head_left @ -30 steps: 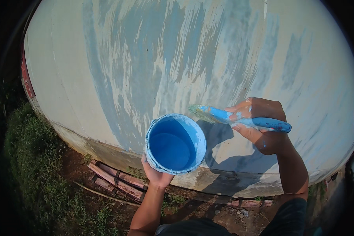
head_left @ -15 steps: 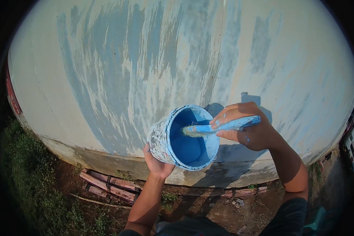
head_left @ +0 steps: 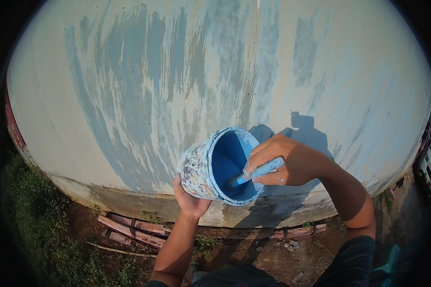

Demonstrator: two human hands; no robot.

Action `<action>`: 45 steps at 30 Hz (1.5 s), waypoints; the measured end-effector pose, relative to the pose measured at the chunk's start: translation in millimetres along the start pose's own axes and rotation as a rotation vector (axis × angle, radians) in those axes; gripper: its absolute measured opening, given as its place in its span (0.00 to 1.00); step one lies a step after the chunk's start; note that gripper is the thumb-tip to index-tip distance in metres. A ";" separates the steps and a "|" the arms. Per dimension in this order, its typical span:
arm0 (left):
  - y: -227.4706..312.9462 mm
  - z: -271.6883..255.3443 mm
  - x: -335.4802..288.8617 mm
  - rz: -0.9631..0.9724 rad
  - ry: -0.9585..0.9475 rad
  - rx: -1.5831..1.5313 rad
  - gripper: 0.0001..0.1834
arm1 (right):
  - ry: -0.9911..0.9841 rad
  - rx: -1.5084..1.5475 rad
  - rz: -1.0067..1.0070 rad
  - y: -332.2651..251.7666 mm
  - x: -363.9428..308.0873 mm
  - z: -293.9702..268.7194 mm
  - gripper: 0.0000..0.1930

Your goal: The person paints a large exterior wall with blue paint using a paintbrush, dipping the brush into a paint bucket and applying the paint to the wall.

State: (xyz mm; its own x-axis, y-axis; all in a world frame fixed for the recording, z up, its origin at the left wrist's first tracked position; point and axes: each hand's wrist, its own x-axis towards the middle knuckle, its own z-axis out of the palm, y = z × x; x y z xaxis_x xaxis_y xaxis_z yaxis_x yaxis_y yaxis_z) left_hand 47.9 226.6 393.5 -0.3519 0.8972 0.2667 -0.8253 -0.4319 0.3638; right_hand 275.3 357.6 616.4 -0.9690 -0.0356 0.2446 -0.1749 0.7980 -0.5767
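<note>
My left hand (head_left: 191,201) is wrapped round the lower side of a paint-spattered bucket (head_left: 194,172), which is tilted with its mouth facing up and to the right. Blue paint (head_left: 227,165) coats the inside. In my right hand (head_left: 285,160) is a paintbrush (head_left: 266,169) with a blue-smeared handle, gripped between thumb and fingers. The brush reaches over the rim and its bristle end is down inside the bucket, mostly lost in the shadow there. Blue specks mark my right fingers.
Ahead stands a pale wall (head_left: 368,91) with streaky grey-blue paint patches (head_left: 143,62). At its foot runs a stained concrete base (head_left: 124,197). Reddish planks (head_left: 134,229) and a thin stick (head_left: 119,249) lie on bare soil. Green weeds (head_left: 38,215) grow at the left.
My right hand has moved left and the brush has gone deeper into the bucket, its handle now tilted more steeply. The left hand still holds the bucket in nearly the same place.
</note>
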 end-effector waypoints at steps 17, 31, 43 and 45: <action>20.5 43.4 27.1 -0.183 -0.093 0.008 0.50 | 0.195 -0.206 -0.111 -35.1 18.4 -67.0 0.11; 18.3 96.0 48.5 -0.249 -0.122 -0.090 0.52 | 0.415 -0.405 -0.016 -81.1 28.4 -110.9 0.12; 16.6 111.5 66.0 -0.277 -0.193 -0.250 0.50 | 0.434 -0.465 -0.053 -77.5 35.4 -116.6 0.10; 20.5 117.0 75.2 -0.278 -0.224 -0.252 0.49 | 0.433 -0.571 -0.121 -81.9 41.7 -123.7 0.09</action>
State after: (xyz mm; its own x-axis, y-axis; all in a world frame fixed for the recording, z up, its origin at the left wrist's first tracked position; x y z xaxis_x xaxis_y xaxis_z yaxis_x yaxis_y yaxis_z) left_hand 56.2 274.4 525.5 -0.0189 0.9220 0.3867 -0.9668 -0.1154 0.2278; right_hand 270.8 365.2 770.3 -0.7718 0.0037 0.6359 -0.0430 0.9974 -0.0580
